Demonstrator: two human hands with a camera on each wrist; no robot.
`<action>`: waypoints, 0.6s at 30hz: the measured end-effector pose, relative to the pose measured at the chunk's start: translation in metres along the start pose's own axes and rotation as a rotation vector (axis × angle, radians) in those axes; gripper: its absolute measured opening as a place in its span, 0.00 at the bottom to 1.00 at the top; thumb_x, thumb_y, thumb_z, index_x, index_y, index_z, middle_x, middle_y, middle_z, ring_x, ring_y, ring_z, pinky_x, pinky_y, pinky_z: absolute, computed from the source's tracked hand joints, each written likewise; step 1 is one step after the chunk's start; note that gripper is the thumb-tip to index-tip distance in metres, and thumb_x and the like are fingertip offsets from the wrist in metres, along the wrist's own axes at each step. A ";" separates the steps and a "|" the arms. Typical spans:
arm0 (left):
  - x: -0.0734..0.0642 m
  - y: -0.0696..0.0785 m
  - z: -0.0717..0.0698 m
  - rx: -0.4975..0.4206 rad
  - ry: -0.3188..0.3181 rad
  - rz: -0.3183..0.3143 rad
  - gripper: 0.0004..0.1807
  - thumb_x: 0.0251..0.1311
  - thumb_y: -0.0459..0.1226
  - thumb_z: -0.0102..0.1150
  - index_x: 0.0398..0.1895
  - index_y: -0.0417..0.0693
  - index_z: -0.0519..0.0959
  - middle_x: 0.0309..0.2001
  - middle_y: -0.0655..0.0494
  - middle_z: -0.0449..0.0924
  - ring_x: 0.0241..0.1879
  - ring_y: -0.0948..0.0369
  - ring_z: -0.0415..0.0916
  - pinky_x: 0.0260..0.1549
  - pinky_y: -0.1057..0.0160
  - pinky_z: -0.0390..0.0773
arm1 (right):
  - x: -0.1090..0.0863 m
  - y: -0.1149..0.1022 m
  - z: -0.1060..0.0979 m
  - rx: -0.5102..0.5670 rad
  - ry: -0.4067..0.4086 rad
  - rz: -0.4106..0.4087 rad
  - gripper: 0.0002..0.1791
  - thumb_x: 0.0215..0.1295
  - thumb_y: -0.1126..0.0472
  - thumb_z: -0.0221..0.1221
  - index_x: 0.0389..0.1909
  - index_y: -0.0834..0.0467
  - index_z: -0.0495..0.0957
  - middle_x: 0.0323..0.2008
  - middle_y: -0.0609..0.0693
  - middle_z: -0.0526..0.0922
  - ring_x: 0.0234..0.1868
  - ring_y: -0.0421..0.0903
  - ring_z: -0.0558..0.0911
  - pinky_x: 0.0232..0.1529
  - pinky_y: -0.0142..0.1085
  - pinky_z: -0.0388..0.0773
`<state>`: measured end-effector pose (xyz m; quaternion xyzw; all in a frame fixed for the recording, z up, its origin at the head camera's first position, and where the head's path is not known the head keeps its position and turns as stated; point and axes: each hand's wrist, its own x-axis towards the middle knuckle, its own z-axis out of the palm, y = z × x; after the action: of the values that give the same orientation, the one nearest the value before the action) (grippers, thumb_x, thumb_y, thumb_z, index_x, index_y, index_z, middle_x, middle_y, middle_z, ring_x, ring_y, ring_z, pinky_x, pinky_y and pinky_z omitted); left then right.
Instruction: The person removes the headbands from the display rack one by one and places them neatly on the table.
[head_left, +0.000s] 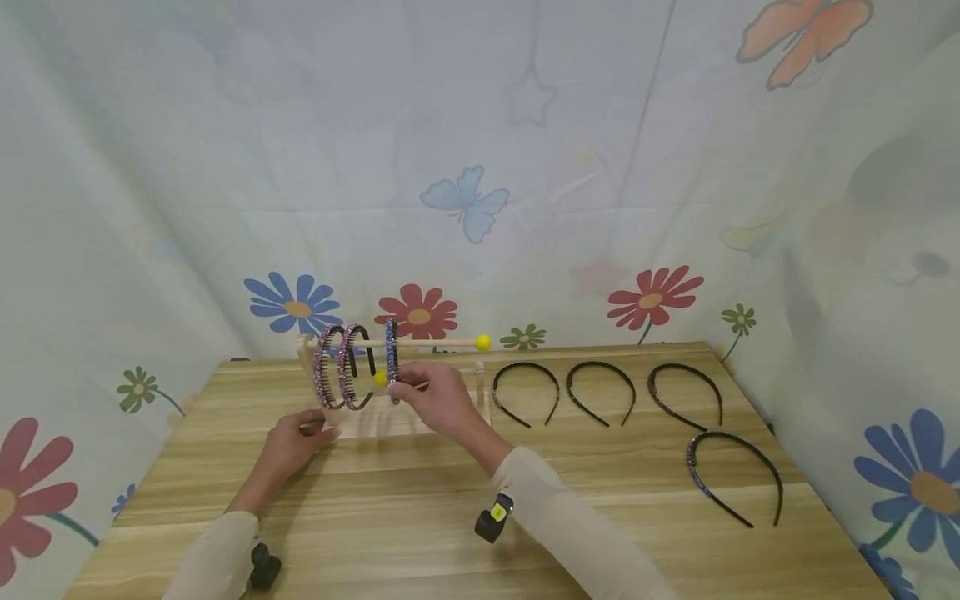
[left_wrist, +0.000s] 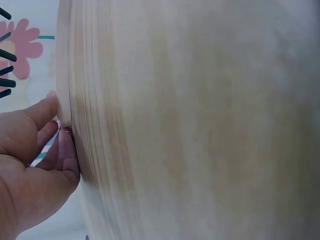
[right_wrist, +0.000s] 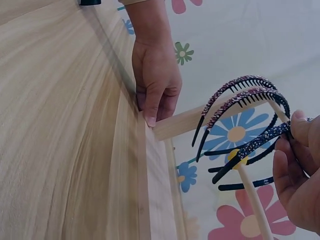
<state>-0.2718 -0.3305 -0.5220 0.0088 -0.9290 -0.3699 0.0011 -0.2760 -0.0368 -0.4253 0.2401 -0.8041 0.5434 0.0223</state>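
A wooden headband rack (head_left: 442, 342) with yellow ball ends stands toward the back of the table. My left hand (head_left: 292, 450) grips the left end of its base, thumb on the corner of the base board (right_wrist: 159, 190) in the right wrist view. Two pink glittery headbands with comb teeth (head_left: 343, 367) hang at the left of the upper rod. To their right, my right hand (head_left: 442, 400) pinches a blue glittery headband (right_wrist: 260, 140) between thumb and fingers. This band stands upright and crosses the upper rod in the head view. A second yellow ball (head_left: 381, 377) shows beside it.
Several dark headbands lie on the wooden table (head_left: 420, 533) to the right of the rack: three in a row, such as the middle one (head_left: 602, 363), and a blue glittery one (head_left: 697, 475) nearer. A flower-printed cloth (head_left: 465, 267) hangs behind the table.
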 end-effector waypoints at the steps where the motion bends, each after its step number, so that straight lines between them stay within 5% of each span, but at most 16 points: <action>1: 0.000 0.000 0.000 -0.001 0.001 0.002 0.30 0.69 0.43 0.64 0.65 0.30 0.74 0.60 0.31 0.79 0.56 0.39 0.81 0.50 0.44 0.82 | 0.000 0.000 -0.002 -0.002 0.002 -0.002 0.12 0.70 0.54 0.66 0.47 0.55 0.88 0.37 0.42 0.90 0.38 0.38 0.86 0.38 0.29 0.82; 18: 0.001 -0.002 0.000 -0.004 -0.002 -0.016 0.31 0.70 0.45 0.64 0.67 0.31 0.73 0.62 0.32 0.77 0.58 0.38 0.79 0.53 0.43 0.80 | -0.001 -0.005 -0.025 0.012 0.046 -0.067 0.11 0.71 0.55 0.64 0.45 0.56 0.89 0.39 0.45 0.90 0.38 0.40 0.87 0.38 0.31 0.83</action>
<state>-0.2731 -0.3314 -0.5233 0.0160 -0.9282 -0.3716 -0.0028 -0.2788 -0.0154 -0.4108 0.2545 -0.7918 0.5523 0.0575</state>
